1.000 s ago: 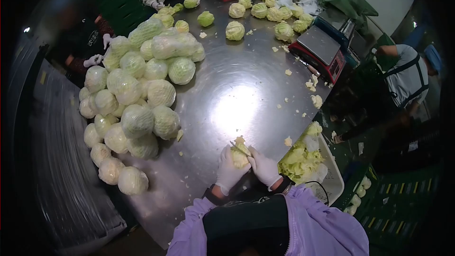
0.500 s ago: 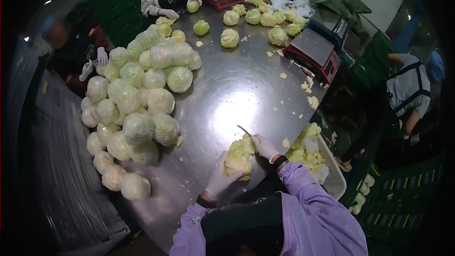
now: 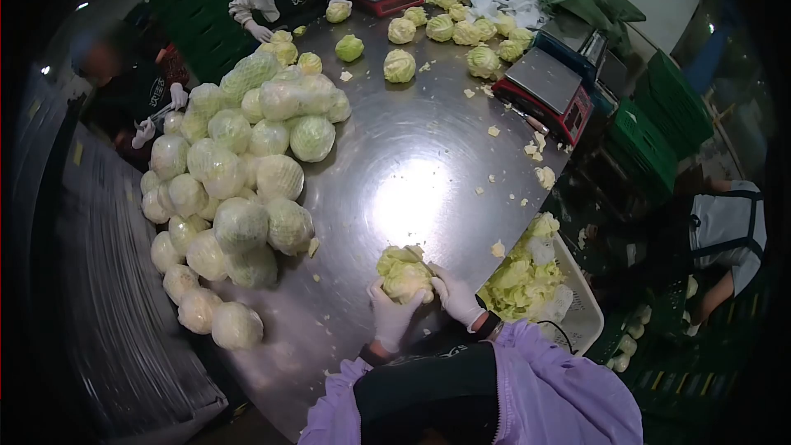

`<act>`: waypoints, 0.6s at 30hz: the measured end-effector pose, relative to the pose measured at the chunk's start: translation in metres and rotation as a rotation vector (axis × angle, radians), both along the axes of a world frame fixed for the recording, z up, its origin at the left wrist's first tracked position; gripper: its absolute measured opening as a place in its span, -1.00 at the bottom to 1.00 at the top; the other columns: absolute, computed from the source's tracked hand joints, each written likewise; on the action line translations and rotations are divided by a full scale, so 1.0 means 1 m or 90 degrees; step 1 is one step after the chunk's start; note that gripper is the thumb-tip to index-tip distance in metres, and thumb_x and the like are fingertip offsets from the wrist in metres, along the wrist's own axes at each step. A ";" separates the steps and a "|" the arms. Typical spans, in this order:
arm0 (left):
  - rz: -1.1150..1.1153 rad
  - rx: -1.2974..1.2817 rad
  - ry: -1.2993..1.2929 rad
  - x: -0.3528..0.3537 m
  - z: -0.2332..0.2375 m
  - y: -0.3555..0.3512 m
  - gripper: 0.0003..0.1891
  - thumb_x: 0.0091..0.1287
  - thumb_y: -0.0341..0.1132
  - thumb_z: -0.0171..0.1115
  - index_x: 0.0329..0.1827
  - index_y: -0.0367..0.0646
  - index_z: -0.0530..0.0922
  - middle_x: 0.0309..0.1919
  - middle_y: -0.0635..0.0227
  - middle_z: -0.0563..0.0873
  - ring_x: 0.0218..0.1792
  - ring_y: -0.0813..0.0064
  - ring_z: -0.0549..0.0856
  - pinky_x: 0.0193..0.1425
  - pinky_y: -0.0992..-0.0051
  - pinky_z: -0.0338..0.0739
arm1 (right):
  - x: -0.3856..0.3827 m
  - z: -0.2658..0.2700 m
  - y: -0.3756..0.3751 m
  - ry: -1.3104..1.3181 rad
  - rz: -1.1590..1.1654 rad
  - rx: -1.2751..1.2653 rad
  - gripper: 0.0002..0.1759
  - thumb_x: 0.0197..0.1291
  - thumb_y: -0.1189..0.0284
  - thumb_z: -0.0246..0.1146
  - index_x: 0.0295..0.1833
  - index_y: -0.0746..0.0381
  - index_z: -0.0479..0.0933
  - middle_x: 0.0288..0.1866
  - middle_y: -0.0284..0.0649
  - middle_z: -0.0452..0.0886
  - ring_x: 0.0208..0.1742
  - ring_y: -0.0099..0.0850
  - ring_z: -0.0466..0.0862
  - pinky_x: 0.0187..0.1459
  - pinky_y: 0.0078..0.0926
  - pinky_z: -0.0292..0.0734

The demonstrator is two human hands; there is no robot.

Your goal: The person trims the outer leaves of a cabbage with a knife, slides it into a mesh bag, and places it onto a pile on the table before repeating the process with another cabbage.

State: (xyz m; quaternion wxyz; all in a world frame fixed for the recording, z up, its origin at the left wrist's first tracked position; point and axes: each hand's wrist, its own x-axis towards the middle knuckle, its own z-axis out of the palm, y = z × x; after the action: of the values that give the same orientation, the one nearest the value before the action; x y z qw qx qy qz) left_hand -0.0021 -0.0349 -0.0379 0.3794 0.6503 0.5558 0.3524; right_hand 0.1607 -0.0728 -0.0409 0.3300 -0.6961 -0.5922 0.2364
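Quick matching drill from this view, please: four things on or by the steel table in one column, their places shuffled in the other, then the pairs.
1. nearest cabbage
2. wrapped cabbages
3. nearer red scale
4. leaf scraps

a. in the white basket
b. piled on the table's left side
c. held in the left hand
d. at the table's right edge

Pairs: 1-c, 2-b, 3-d, 4-a

Produce packing plant, steel table (image 3: 428, 115), wrapped cabbages (image 3: 239, 173), scales (image 3: 548, 86), green crates (image 3: 659, 136)
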 end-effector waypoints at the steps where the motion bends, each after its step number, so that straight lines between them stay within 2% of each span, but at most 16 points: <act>1: -0.001 0.002 -0.001 0.000 0.001 0.001 -0.19 -0.02 -0.14 0.57 0.15 -0.30 0.21 0.04 0.17 0.33 0.08 0.37 0.42 0.20 0.36 0.40 | 0.005 0.011 0.003 0.170 -0.019 -0.110 -0.48 0.43 0.20 0.03 0.38 0.25 0.29 -0.24 0.00 0.65 -0.32 -0.18 0.67 -0.21 -0.29 0.56; 2: 0.017 -0.076 -0.116 0.000 0.002 0.002 -0.20 0.00 -0.15 0.56 0.15 -0.29 0.21 0.04 0.18 0.35 0.07 0.38 0.43 0.18 0.37 0.42 | 0.008 0.017 0.004 0.340 -0.036 -0.221 -0.49 0.43 0.22 0.03 0.38 0.24 0.29 -0.24 -0.09 0.65 -0.38 -0.33 0.66 -0.27 -0.38 0.57; 3: 0.037 -0.153 -0.231 -0.002 0.003 0.003 -0.22 0.02 -0.16 0.56 0.14 -0.28 0.21 0.04 0.20 0.36 0.06 0.39 0.45 0.16 0.39 0.44 | 0.009 0.015 0.005 0.339 -0.033 -0.222 -0.49 0.43 0.22 0.03 0.38 0.24 0.29 -0.24 -0.09 0.65 -0.38 -0.33 0.66 -0.27 -0.38 0.57; 5: 0.036 -0.141 -0.199 -0.014 -0.026 0.007 -0.26 0.08 -0.19 0.51 0.17 -0.29 0.22 0.05 0.20 0.40 0.05 0.40 0.47 0.15 0.40 0.45 | 0.010 0.007 0.010 0.430 -0.084 -0.120 -0.47 0.39 0.25 0.11 0.38 0.24 0.29 -0.23 -0.25 0.62 -0.47 -0.58 0.56 -0.40 -0.57 0.53; 6: 0.026 -0.132 -0.163 -0.023 -0.036 0.009 -0.30 0.14 -0.21 0.46 0.19 -0.30 0.22 0.05 0.20 0.44 0.05 0.41 0.49 0.14 0.41 0.47 | 0.006 0.036 0.013 0.443 -0.089 -0.240 -0.42 0.31 0.29 0.23 0.36 0.27 0.30 -0.17 -0.29 0.61 -0.42 -0.62 0.56 -0.41 -0.64 0.52; 7: 0.027 -0.134 -0.163 -0.030 -0.030 0.012 -0.30 0.14 -0.21 0.46 0.19 -0.30 0.22 0.05 0.20 0.44 0.05 0.41 0.49 0.14 0.41 0.47 | 0.003 0.031 0.014 0.444 -0.089 -0.241 -0.42 0.31 0.29 0.23 0.36 0.27 0.30 -0.17 -0.29 0.61 -0.42 -0.62 0.56 -0.41 -0.64 0.52; 9: -0.005 -0.366 -0.441 -0.047 -0.013 0.022 -0.39 0.27 -0.26 0.34 0.25 -0.34 0.24 0.09 0.16 0.48 0.07 0.42 0.52 0.16 0.42 0.48 | 0.002 0.006 0.020 0.483 -0.046 -0.261 -0.38 0.22 0.34 0.31 0.35 0.27 0.31 -0.18 -0.28 0.60 -0.40 -0.63 0.55 -0.39 -0.66 0.52; 10: 0.028 -0.312 -0.377 -0.057 -0.006 0.024 -0.42 0.34 -0.27 0.25 0.32 -0.36 0.25 0.15 0.11 0.50 0.12 0.39 0.54 0.17 0.43 0.49 | -0.001 -0.004 0.022 0.522 -0.050 -0.208 -0.41 0.20 0.41 0.29 0.34 0.25 0.32 -0.20 -0.27 0.60 -0.37 -0.62 0.55 -0.36 -0.64 0.52; 11: 0.021 -0.307 -0.380 -0.063 0.002 0.029 -0.42 0.34 -0.27 0.25 0.32 -0.36 0.25 0.15 0.11 0.50 0.12 0.39 0.54 0.17 0.43 0.49 | -0.003 -0.013 0.021 0.519 -0.052 -0.199 -0.41 0.20 0.41 0.29 0.34 0.25 0.32 -0.20 -0.27 0.60 -0.37 -0.62 0.55 -0.36 -0.64 0.52; 13: 0.133 -0.105 -0.223 -0.071 0.010 0.033 -0.34 0.31 -0.22 0.28 0.37 -0.36 0.21 0.16 0.12 0.50 0.11 0.37 0.53 0.17 0.43 0.46 | -0.014 -0.007 0.021 0.476 -0.014 -0.201 -0.41 0.19 0.46 0.25 0.35 0.22 0.32 -0.21 -0.27 0.60 -0.37 -0.59 0.56 -0.33 -0.60 0.54; 14: 0.085 -0.060 -0.199 -0.073 -0.011 0.031 -0.30 0.29 -0.21 0.31 0.39 -0.35 0.20 0.23 0.08 0.44 0.17 0.34 0.50 0.23 0.37 0.43 | -0.020 -0.004 0.021 0.470 0.009 -0.221 -0.40 0.18 0.49 0.23 0.37 0.19 0.31 -0.18 -0.26 0.61 -0.34 -0.57 0.58 -0.30 -0.57 0.55; 15: 0.094 -0.065 -0.192 -0.068 -0.002 0.028 -0.30 0.29 -0.21 0.31 0.39 -0.35 0.20 0.23 0.08 0.44 0.17 0.34 0.50 0.23 0.37 0.43 | -0.022 -0.005 0.020 0.476 0.015 -0.231 -0.40 0.18 0.49 0.23 0.37 0.19 0.31 -0.18 -0.26 0.61 -0.34 -0.57 0.58 -0.30 -0.57 0.55; 17: 0.002 0.150 0.249 -0.054 0.029 0.030 -0.27 0.26 -0.18 0.33 0.38 -0.37 0.22 0.29 0.06 0.37 0.24 0.32 0.46 0.28 0.33 0.41 | -0.023 -0.007 0.023 0.451 0.011 -0.146 -0.39 0.20 0.52 0.23 0.38 0.24 0.29 -0.23 -0.33 0.56 -0.39 -0.64 0.50 -0.32 -0.65 0.49; 18: 0.000 0.069 0.169 -0.061 0.024 0.036 -0.23 0.21 -0.17 0.37 0.38 -0.36 0.22 0.35 0.05 0.30 0.25 0.24 0.45 0.32 0.28 0.39 | -0.013 -0.005 0.024 0.437 -0.001 -0.135 -0.39 0.19 0.50 0.21 0.38 0.20 0.30 -0.13 -0.22 0.62 -0.37 -0.54 0.59 -0.30 -0.56 0.55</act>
State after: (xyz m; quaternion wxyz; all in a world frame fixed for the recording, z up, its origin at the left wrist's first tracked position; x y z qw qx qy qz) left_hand -0.0628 0.0015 -0.0136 0.2672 0.7108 0.5813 0.2924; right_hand 0.1479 -0.0488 -0.0463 0.4358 -0.6066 -0.4186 0.5165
